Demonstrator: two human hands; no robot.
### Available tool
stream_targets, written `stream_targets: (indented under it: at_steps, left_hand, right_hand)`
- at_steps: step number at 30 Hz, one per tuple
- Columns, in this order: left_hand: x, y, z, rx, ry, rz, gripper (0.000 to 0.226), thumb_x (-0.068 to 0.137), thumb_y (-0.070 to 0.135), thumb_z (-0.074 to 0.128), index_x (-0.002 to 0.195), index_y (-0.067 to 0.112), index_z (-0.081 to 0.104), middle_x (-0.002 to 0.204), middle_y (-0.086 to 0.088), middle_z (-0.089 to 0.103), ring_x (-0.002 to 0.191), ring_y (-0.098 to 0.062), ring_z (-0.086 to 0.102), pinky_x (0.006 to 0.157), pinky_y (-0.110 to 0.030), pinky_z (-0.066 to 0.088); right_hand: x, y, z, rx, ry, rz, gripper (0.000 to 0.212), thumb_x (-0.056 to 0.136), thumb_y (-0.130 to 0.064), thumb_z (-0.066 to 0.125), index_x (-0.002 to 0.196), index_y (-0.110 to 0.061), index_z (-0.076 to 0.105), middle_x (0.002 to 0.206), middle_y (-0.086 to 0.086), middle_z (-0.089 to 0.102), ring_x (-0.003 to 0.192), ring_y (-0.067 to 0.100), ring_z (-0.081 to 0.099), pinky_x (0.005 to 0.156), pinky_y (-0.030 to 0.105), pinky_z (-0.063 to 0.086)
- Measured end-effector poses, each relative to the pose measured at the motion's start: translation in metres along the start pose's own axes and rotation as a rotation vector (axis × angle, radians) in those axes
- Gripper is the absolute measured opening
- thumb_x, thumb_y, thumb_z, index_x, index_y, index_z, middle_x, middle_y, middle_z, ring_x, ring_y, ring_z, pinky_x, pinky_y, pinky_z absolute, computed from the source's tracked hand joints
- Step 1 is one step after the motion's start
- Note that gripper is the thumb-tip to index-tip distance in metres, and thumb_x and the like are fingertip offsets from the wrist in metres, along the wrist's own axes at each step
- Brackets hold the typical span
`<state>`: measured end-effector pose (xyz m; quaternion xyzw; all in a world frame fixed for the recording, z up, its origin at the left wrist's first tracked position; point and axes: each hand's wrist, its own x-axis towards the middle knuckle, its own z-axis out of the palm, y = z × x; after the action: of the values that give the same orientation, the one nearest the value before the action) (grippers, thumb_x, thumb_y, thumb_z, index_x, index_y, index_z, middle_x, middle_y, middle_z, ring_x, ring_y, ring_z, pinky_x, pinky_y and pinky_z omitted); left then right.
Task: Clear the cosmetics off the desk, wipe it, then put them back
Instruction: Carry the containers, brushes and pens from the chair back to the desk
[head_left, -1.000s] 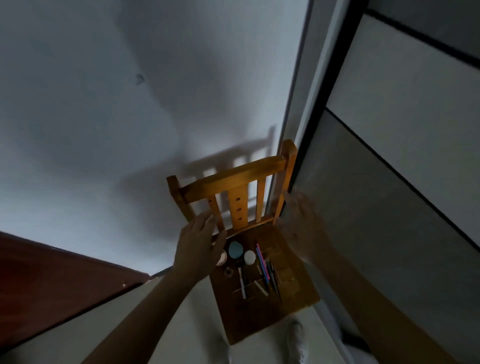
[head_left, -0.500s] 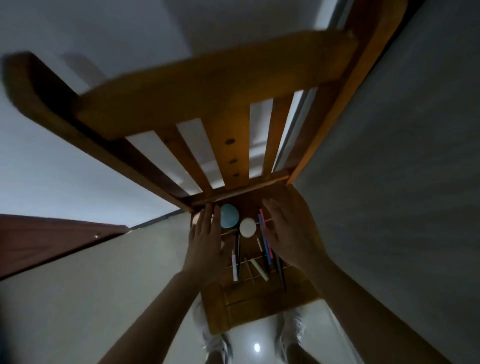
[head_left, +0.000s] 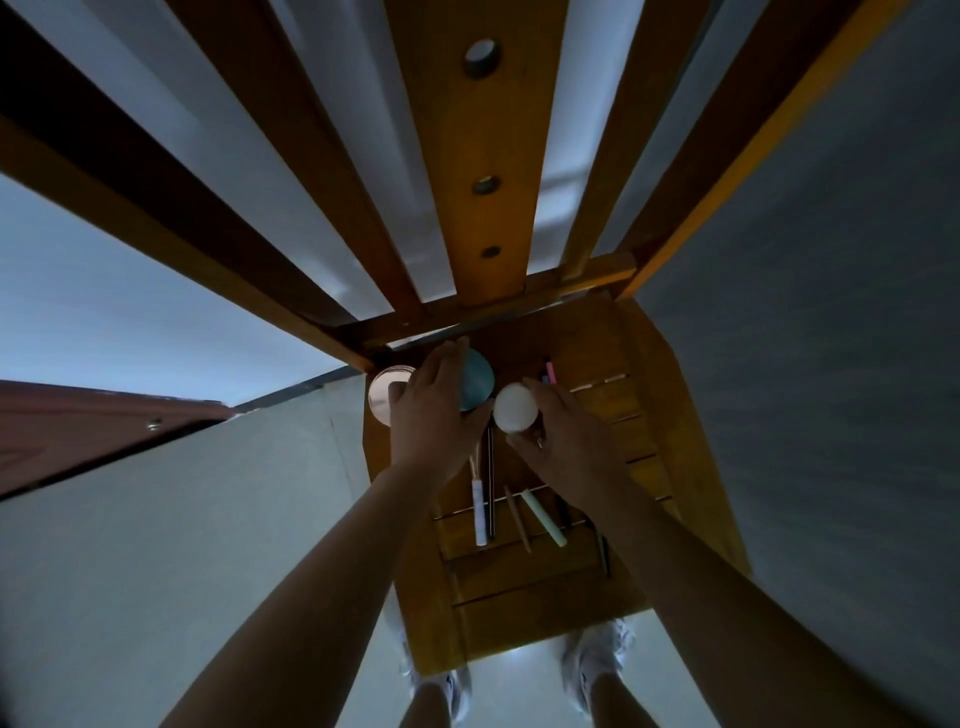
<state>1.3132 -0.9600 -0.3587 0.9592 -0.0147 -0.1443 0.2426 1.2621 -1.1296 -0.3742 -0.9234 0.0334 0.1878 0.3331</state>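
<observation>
- Dim room with a pale floor (head_left: 156, 545) and a grey wall (head_left: 831, 364); I look down at a wood chair (head_left: 524, 613) from close up.
- Its back slats (head_left: 467, 156) fill the top of my view, at 12 o'clock.
- On the seat, my left hand (head_left: 431, 415) lies over a blue round case (head_left: 475, 382). The fingers curl on it, thumb at the near side. I cannot tell if it is lifted.
- At 9 o'clock from that hand sits a pink round lid (head_left: 387, 392), at the seat's left edge.
- My right hand (head_left: 566, 441) pinches a white round pot (head_left: 515, 408) with thumb and fingers, just beside the blue case.
- Past the right fingers, at 12 o'clock, a pink pencil (head_left: 549, 371) tip shows.
- Near me, at 6 o'clock from the hands, lie thin sticks: a white tube (head_left: 480, 512), a dark pen (head_left: 491, 483), a brown stick (head_left: 517, 517) and a pale green pen (head_left: 543, 517).
- Two white shoes (head_left: 597, 660) show below the seat.
</observation>
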Motion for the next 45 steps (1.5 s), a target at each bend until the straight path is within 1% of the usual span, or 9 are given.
stream_targets:
  at_steps: [8,13,15,17,21,30,34,39,45]
  left_hand:
    - [-0.024,-0.007,-0.02,-0.101,0.109,0.04,0.08,0.076,0.031,0.084,0.144,0.026,0.043,0.142,-0.001,0.055,0.128,-0.027,0.051,0.098,-0.038,0.047]
    - [-0.07,0.007,-0.072,-0.173,0.19,0.02,0.079,0.077,0.037,0.082,0.142,0.032,0.039,0.14,0.002,0.055,0.125,-0.021,0.052,0.093,-0.031,0.048]
    - [-0.095,0.018,-0.106,-0.218,0.236,0.006,0.08,0.076,0.035,0.084,0.142,0.033,0.039,0.138,0.002,0.056,0.123,-0.019,0.053,0.093,-0.032,0.051]
    - [-0.12,0.03,-0.143,-0.236,0.302,0.003,0.081,0.074,0.033,0.085,0.142,0.027,0.043,0.137,0.0,0.058,0.122,-0.018,0.054,0.092,-0.035,0.054]
    - [-0.194,0.06,-0.234,-0.215,0.493,-0.017,0.08,0.072,0.043,0.076,0.141,0.015,0.047,0.133,-0.005,0.061,0.118,-0.015,0.055,0.088,-0.029,0.055]
    - [-0.409,0.087,-0.404,-0.186,0.929,-0.353,0.081,0.067,0.053,0.081,0.138,0.033,0.048,0.124,0.009,0.063,0.101,-0.009,0.062,0.083,-0.031,0.057]
    - [-0.518,0.077,-0.457,-0.127,1.111,-0.475,0.078,0.067,0.063,0.072,0.135,0.033,0.049,0.122,0.007,0.063,0.106,-0.011,0.061,0.088,-0.028,0.051]
    - [-0.694,0.048,-0.473,-0.084,1.248,-0.586,0.077,0.072,0.051,0.079,0.138,0.028,0.047,0.126,0.006,0.061,0.11,-0.013,0.059,0.089,-0.037,0.054]
    - [-0.917,-0.004,-0.456,0.041,1.386,-0.798,0.075,0.072,0.046,0.08,0.136,0.031,0.047,0.119,0.008,0.062,0.102,-0.01,0.057,0.078,-0.025,0.044]
  right_hand:
    - [-0.012,-0.01,-0.007,0.108,0.068,0.002,0.066,0.088,-0.043,0.073,0.144,-0.023,0.043,0.141,0.002,0.053,0.119,0.022,0.058,0.092,0.039,0.056]
    - [-0.049,-0.039,-0.045,0.225,0.265,0.041,0.067,0.083,-0.051,0.076,0.139,-0.03,0.045,0.124,-0.015,0.052,0.104,0.009,0.06,0.071,0.015,0.052]
    - [-0.067,-0.06,-0.072,0.231,0.275,0.004,0.07,0.082,-0.048,0.077,0.14,-0.026,0.046,0.131,-0.011,0.053,0.112,0.012,0.06,0.077,0.025,0.058]
    - [-0.082,-0.085,-0.102,0.184,0.277,-0.067,0.068,0.082,-0.048,0.078,0.139,-0.023,0.049,0.133,-0.005,0.058,0.118,0.014,0.059,0.086,0.029,0.059]
    - [-0.118,-0.166,-0.17,0.123,0.27,-0.261,0.064,0.08,-0.044,0.082,0.134,-0.023,0.052,0.129,-0.008,0.058,0.116,0.003,0.053,0.081,-0.004,0.039]
    - [-0.221,-0.36,-0.241,0.079,0.116,-0.774,0.069,0.074,-0.061,0.07,0.132,-0.035,0.044,0.101,-0.024,0.051,0.078,-0.004,0.055,0.06,0.01,0.038]
    - [-0.287,-0.442,-0.23,0.059,0.07,-0.995,0.067,0.075,-0.054,0.075,0.131,-0.037,0.042,0.115,-0.019,0.054,0.075,0.002,0.058,0.064,0.027,0.052]
    - [-0.408,-0.531,-0.165,0.131,0.002,-1.254,0.065,0.071,-0.049,0.076,0.129,-0.032,0.052,0.121,-0.014,0.061,0.096,0.012,0.065,0.074,0.028,0.052]
    - [-0.573,-0.619,-0.037,0.186,-0.073,-1.48,0.067,0.069,-0.05,0.075,0.129,-0.028,0.055,0.121,-0.01,0.063,0.101,0.012,0.062,0.074,0.026,0.05]
